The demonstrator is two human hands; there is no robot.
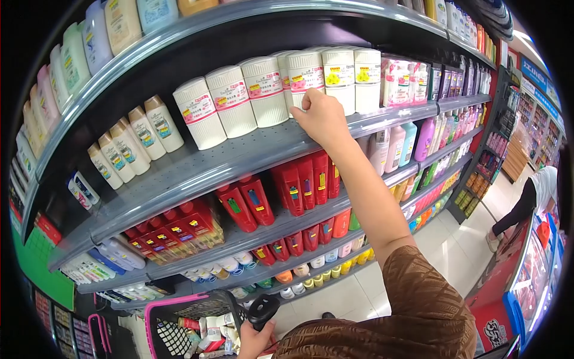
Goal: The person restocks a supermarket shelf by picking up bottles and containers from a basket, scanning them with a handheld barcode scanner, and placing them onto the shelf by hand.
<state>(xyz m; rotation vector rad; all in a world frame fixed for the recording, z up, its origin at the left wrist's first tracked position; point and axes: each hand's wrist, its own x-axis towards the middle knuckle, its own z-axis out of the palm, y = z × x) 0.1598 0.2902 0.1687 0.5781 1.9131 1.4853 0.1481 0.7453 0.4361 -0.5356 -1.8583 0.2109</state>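
Observation:
My right hand [324, 118] reaches up to the middle shelf, its fingers bent round the lower front of a white ribbed bottle [305, 69] with a pink-flowered label. The hand covers the bottle's base, and some fingertips are hidden. Matching white bottles [230, 96] stand to its left, while ones with yellow-flowered labels [339, 78] are on its right. Low down, my left hand [256, 340] is closed on a black handle [263, 310] beside a black shopping basket with a pink rim [179, 301]. Assorted packages and bottles [214, 335] lie inside the basket.
Cream bottles with brown caps [128, 146] stand farther left on this shelf. Red bottles [242, 203] and red boxes [179, 230] fill part of the shelf below. A person [529, 200] is in the right aisle, near a red display bin [499, 293].

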